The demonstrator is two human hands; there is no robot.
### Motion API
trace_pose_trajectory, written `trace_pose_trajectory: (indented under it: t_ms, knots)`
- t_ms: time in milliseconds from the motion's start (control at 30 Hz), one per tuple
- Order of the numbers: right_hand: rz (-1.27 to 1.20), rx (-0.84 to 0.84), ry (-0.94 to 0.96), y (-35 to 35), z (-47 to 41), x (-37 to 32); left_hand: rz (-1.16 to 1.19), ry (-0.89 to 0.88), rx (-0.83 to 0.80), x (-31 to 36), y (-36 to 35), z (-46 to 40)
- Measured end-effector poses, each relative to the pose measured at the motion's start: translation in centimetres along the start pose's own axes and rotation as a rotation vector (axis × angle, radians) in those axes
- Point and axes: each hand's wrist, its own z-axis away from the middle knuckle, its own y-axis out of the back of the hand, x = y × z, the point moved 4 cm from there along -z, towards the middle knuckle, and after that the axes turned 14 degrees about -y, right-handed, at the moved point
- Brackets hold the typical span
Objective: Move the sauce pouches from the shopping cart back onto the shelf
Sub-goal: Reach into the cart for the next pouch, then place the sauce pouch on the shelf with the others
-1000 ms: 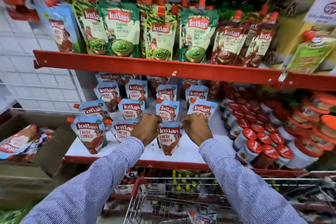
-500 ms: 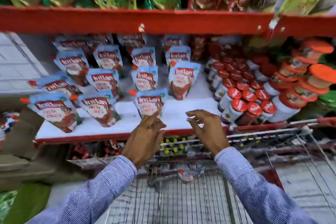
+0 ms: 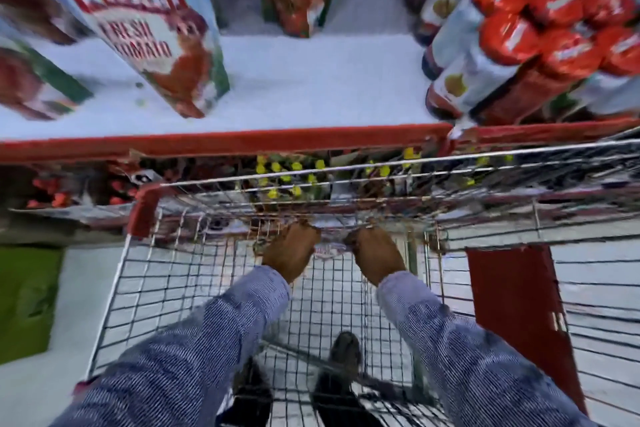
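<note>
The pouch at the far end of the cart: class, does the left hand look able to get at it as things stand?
Probably yes. The left hand is already down inside the open-topped cart, beside the pouch, with the right hand on its other side. Nothing lies between, though blur hides whether the fingers touch it.

Shop, stocked shelf [image 3: 221, 140], wire cart [image 3: 145, 274]

Blue-and-white finely striped shirt sleeves [image 3: 194, 350], buttoned cuffs perhaps, dark shoes [image 3: 344, 352]
</note>
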Motion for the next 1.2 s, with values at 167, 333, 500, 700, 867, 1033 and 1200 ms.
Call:
trace_pose_trajectory:
  t_ms: [167,333,500,700,867,1033,1200]
  knots:
    - [-0.037,0.061,0.070,2.5,1.2,-0.1,-0.026,0.034,0.055,1.8,2.2,1.1]
    - [-0.117,0.230,0.185,12.4,8.4,-1.9,0.015,-0.037,0.211,7.4,13.5,7.3]
    - [-0.316,0.393,0.374,24.4,15.9,-5.8,-0.076,-0.164,0.492,12.8,27.5,12.7]
    - [-0.323,0.580,0.469,34.1,18.3,-10.2,-0.096,-0.211,0.660,14.4,38.3,14.0]
    - [-0.308,0.581,0.434,36.0,14.9,-12.0,-0.263,-0.144,0.627,13.5,40.7,10.7]
    - [-0.277,0.595,0.330,34.9,10.7,-12.8,-0.383,-0.081,0.513,9.0,38.9,5.5]
    - [-0.256,0.607,0.320,34.2,10.7,-13.4,-0.499,-0.160,0.510,7.7,37.6,3.1]
